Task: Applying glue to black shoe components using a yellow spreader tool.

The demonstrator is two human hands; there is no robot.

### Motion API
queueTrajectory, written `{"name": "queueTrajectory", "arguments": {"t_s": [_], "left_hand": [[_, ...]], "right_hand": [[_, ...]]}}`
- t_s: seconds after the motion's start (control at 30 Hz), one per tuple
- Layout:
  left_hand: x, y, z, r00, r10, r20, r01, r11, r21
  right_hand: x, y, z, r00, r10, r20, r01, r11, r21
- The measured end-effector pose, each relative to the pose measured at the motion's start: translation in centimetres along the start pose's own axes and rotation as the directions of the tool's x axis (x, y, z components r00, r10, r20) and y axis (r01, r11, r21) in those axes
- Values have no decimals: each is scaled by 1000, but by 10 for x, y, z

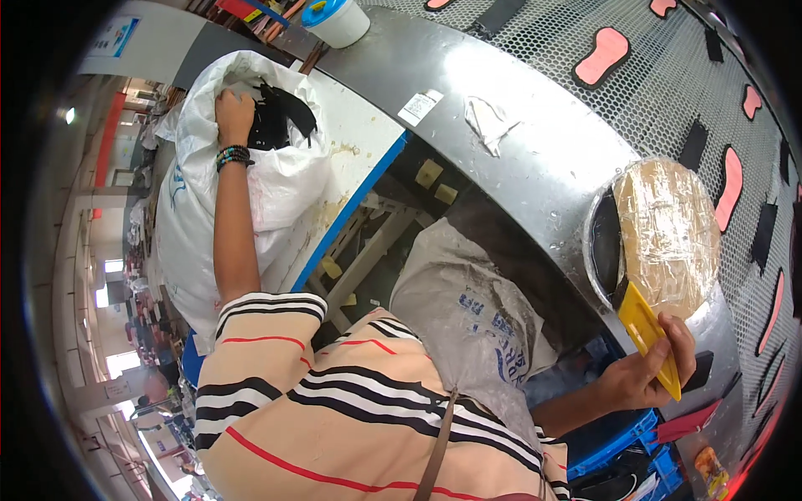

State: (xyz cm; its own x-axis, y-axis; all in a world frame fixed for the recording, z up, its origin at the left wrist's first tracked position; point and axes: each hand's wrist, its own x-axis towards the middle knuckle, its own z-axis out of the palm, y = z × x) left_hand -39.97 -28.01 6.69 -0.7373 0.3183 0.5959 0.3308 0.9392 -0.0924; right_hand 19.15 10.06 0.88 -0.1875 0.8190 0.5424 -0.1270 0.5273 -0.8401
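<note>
My left hand [236,117] reaches into the mouth of a white woven sack [288,188] at the upper left. Its fingers are curled in, and their tips are hidden. Beside them lie black flat pieces [269,117] inside the sack. At the lower right, my right hand [656,363] grips a yellow plastic scraper [645,330] between thumb and fingers. The scraper's far end meets the near rim of a round metal pot [595,250]. A board wrapped in brown and clear tape [671,234] covers much of the pot, leaving a dark opening on its left.
Pink insole-shaped pieces with black edges [601,57] and black strips [693,144] lie on a mesh conveyor [535,42]. A metal ledge [535,142] runs before it, bearing a crumpled white scrap [489,123]. A white tub with blue lid [338,23] stands behind. Below hangs a grey plastic bag [468,292].
</note>
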Motion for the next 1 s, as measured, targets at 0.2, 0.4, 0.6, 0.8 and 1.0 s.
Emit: {"name": "queueTrajectory", "arguments": {"t_s": [0.2, 0.4, 0.6, 0.8, 1.0], "left_hand": [[30, -7, -11, 987, 79, -144, -54, 985, 166], [10, 5, -37, 983, 181, 25, -183, 971, 155], [-42, 41, -40, 998, 57, -4, -55, 984, 170], [-23, 0, -23, 952, -289, 99, 277, 953, 123], [-8, -46, 24, 932, -201, 301, 51, 895, 443]], "right_hand": [[2, 3, -6, 1000, -1, 4, 1, 1000, -10], [8, 11, 0, 999, -24, 31, 24, 1000, 7], [9, 19, 1, 1000, -15, -4, 15, 999, 33], [13, 17, -11, 996, -86, -19, 86, 996, -2], [22, -5, -39, 968, -248, -44, 252, 938, 238]]}}
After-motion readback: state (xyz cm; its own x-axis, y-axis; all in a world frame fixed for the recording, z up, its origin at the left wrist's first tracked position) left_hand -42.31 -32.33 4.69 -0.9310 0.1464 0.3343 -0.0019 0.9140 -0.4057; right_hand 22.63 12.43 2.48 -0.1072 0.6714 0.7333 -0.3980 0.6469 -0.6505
